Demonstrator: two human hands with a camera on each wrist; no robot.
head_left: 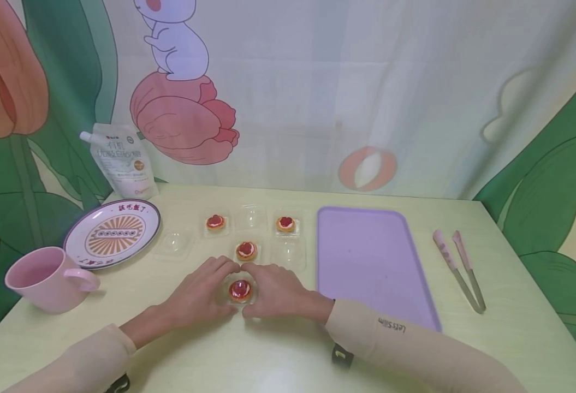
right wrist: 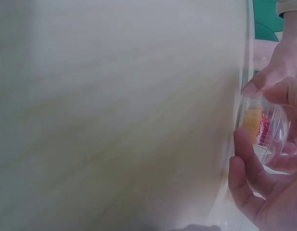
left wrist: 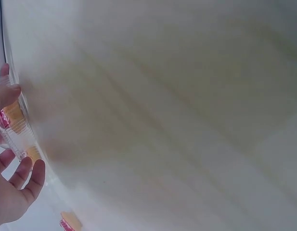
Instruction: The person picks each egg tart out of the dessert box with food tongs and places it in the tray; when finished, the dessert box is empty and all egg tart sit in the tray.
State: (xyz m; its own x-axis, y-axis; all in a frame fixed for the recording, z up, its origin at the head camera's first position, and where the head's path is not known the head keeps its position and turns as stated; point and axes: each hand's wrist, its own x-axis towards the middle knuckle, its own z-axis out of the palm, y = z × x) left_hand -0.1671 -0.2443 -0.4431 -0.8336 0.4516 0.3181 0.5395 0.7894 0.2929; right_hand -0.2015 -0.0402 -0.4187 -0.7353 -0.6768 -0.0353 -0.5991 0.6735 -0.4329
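Near the middle of the table, a small tart (head_left: 240, 291) with red topping sits inside a clear plastic box with a domed lid (right wrist: 281, 137). My left hand (head_left: 200, 290) grips the box from the left side, fingers and thumb bent around it. From the other side my right hand (head_left: 279, 292) holds it, and the fingertips of both hands meet at its far edge. Just beyond the hands is another red-topped tart (head_left: 246, 250). Two more tarts, one at left (head_left: 215, 222) and one at right (head_left: 285, 224), sit farther back in clear plastic trays.
Clear plastic cups (head_left: 173, 243) lie among the tarts. A purple tray (head_left: 366, 256) is at right, with pink-handled tongs (head_left: 461, 271) beyond it. At left stand a pink mug (head_left: 47, 286), a patterned plate (head_left: 116, 232) and a white spouted pouch (head_left: 123, 164).
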